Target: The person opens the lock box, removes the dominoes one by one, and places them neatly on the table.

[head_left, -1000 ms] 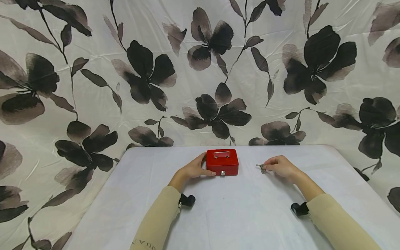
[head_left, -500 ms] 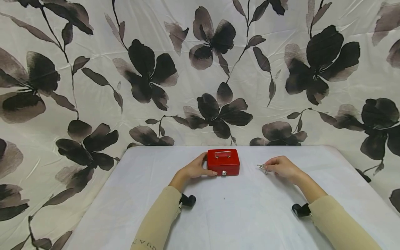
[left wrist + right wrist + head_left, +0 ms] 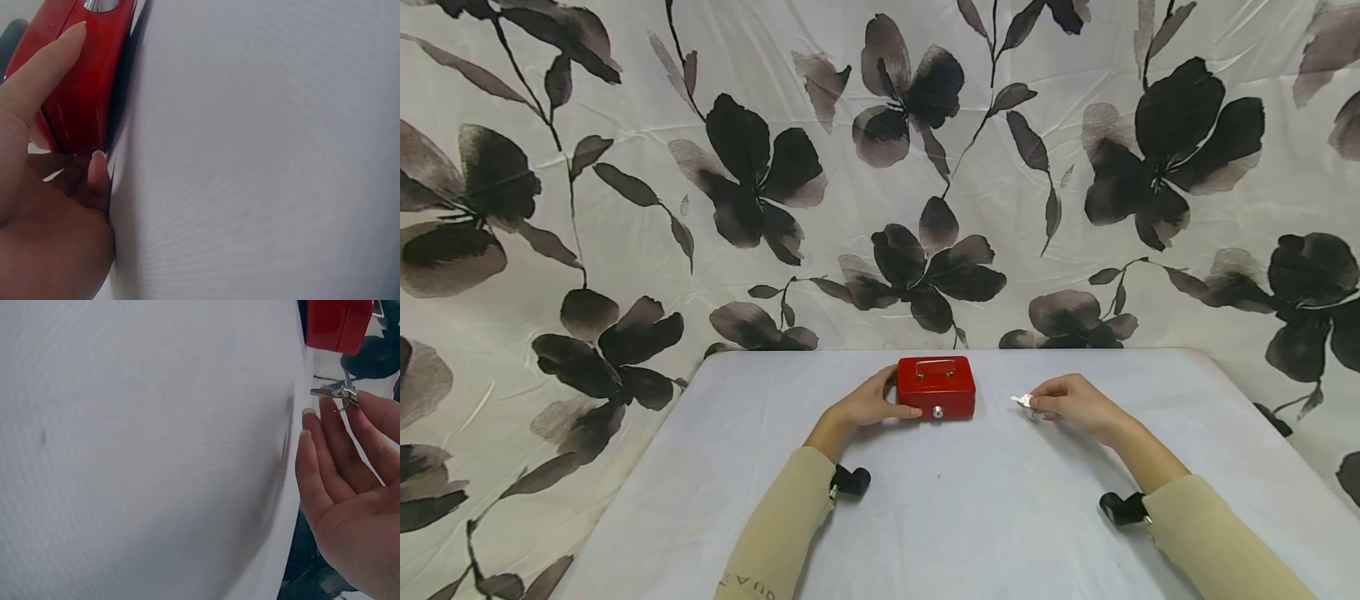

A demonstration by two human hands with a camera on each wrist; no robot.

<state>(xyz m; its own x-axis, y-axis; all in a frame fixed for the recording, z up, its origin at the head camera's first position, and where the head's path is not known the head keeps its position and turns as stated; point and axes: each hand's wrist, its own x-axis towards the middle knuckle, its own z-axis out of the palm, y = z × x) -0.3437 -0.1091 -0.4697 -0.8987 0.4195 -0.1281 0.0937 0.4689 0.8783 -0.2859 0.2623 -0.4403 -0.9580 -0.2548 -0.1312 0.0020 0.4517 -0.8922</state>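
A small red cash box with a metal carry handle on its lid and a round silver lock in front stands near the table's far edge, lid down. My left hand grips its left end; in the left wrist view the thumb lies along the front just beside the lock, and the other fingers curl at the end and behind. To the right of the box, my right hand pinches a small bunch of silver keys between thumb and index finger. In the right wrist view the keys point several ways from a ring.
A white cloth covers the table. Behind it hangs a pale curtain with dark printed flowers. Black wrist cameras sit under both sleeves, the left one and the right one.
In my right fingers the keys have turned, a key now pointing left toward the box. My left hand keeps its grip and the box stays in place.
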